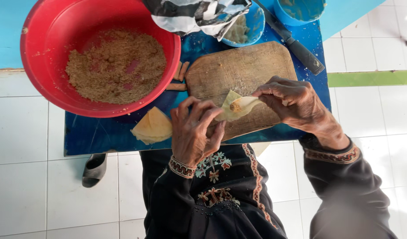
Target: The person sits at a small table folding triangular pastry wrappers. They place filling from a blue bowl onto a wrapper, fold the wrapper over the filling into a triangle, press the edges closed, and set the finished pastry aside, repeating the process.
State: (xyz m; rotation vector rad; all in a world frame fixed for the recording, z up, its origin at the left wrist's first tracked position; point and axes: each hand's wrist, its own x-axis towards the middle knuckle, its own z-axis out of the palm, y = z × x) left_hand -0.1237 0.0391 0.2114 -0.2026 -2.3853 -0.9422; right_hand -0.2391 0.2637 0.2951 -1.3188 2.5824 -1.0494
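My left hand (195, 130) holds a thin pale pastry wrapper (229, 102) folded into a cone over a worn wooden cutting board (239, 71). My right hand (294, 102) grips a small pale spoon (245, 104) whose bowl, carrying a bit of brown filling, rests inside the wrapper. A big red bowl (44, 53) of crumbly brown filling (117, 66) sits to the left on the low blue table (101, 132). A stack of folded yellow wrappers (153, 126) lies just left of my left hand.
A black-handled knife (300, 48) lies beyond the board at the right. Two blue bowls (256, 22) (298, 11) stand at the back, one partly under a black-and-white plastic bag (194, 15). A dark shoe (95, 168) rests on the white tiled floor.
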